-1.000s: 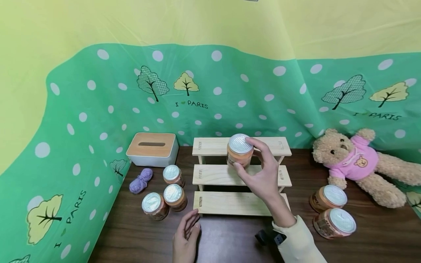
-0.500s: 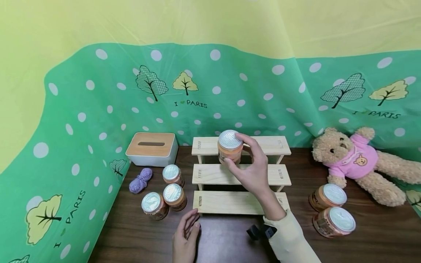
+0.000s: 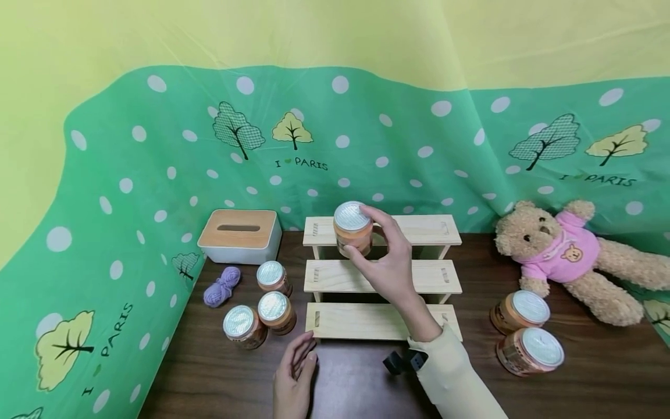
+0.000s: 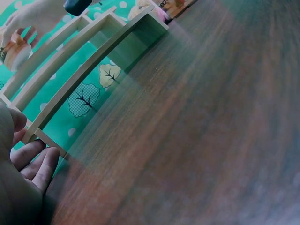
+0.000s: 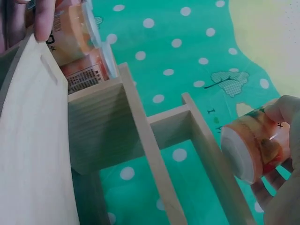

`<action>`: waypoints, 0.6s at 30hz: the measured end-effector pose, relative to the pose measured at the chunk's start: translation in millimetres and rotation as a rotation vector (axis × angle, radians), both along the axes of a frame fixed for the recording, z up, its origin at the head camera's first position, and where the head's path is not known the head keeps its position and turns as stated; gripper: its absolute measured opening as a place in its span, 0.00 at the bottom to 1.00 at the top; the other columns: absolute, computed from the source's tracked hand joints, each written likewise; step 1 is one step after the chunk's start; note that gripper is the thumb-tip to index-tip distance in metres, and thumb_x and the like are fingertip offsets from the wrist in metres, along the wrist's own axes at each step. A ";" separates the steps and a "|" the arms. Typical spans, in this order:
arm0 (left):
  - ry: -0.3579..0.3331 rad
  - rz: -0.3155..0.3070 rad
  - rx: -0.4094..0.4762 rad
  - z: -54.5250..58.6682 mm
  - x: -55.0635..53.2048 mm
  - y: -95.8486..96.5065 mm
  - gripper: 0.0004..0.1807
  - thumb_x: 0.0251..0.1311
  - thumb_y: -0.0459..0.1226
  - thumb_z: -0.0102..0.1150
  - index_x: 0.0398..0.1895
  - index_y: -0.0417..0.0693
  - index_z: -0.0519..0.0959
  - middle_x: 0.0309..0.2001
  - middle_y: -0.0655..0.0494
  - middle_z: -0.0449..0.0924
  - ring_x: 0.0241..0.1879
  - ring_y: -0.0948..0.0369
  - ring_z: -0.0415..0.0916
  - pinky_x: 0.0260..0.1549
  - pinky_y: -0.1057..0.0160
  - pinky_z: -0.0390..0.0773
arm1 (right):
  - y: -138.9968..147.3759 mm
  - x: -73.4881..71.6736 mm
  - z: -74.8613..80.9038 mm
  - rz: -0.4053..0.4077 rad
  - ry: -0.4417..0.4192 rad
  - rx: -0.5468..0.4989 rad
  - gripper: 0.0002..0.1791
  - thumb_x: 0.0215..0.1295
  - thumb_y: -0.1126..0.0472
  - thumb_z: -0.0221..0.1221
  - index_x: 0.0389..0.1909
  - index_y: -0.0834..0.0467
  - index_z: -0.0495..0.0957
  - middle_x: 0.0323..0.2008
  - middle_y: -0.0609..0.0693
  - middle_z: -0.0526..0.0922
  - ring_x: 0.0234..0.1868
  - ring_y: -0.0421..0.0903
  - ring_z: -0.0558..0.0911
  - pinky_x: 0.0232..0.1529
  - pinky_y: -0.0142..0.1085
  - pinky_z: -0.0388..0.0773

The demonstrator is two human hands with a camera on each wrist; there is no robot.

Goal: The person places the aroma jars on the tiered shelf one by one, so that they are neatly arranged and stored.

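My right hand (image 3: 389,262) grips a jar (image 3: 353,217) with a silvery lid and orange-brown contents, thumb on the near side and fingers round the far side. In the head view the jar overlaps the left part of the top step of a three-step wooden rack (image 3: 366,323). The right wrist view shows the jar's pale base (image 5: 236,154) tilted toward the camera, beside the rack's upper boards. My left hand (image 3: 295,375) rests by the rack's front left corner, its fingers loosely bent and a fingertip touching the lowest step.
Left of the rack stand three similar jars (image 3: 275,312), purple yarn (image 3: 222,287) and a tissue box (image 3: 239,237) with a wooden top. To the right are two more jars (image 3: 531,351) and a teddy bear (image 3: 555,244) in a pink top. A green patterned cloth (image 3: 419,134) hangs behind.
My right hand has carried the jar leftward along the top step, from near its middle to its left part. The left hand has stayed at the rack's corner.
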State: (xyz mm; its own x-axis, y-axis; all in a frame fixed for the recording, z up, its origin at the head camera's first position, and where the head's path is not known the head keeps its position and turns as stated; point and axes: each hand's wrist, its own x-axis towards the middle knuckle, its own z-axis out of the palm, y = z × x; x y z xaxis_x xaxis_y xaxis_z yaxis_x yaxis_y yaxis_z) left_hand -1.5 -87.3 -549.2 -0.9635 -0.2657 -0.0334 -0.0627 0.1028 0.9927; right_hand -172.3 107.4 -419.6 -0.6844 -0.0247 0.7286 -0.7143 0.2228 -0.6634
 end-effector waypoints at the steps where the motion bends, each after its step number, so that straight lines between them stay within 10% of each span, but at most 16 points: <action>1: 0.001 0.001 0.000 0.0 0.0 0.0 0.18 0.79 0.31 0.64 0.68 0.44 0.82 0.63 0.44 0.88 0.62 0.65 0.85 0.60 0.73 0.80 | -1.1 -0.4 -0.5 -0.002 -0.001 0.005 0.42 0.59 0.74 0.79 0.75 0.61 0.76 0.71 0.60 0.81 0.68 0.53 0.80 0.66 0.37 0.80; 18: -0.014 0.008 -0.006 0.8 0.3 0.1 0.18 0.80 0.34 0.64 0.68 0.43 0.82 0.63 0.43 0.88 0.62 0.62 0.85 0.59 0.73 0.80 | -18.4 -12.5 -5.2 0.000 -0.028 -0.030 0.42 0.63 0.73 0.78 0.78 0.60 0.75 0.71 0.60 0.81 0.66 0.57 0.84 0.61 0.35 0.83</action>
State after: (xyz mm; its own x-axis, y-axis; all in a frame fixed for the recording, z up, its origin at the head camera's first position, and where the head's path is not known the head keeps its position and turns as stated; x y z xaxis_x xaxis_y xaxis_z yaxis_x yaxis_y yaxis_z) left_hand -1.2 -87.2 -548.4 -0.9609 -0.2733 -0.0448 -0.0771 0.1083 0.9911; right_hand -184.8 88.9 -424.8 -0.7047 -0.0038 0.7095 -0.6953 0.2024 -0.6896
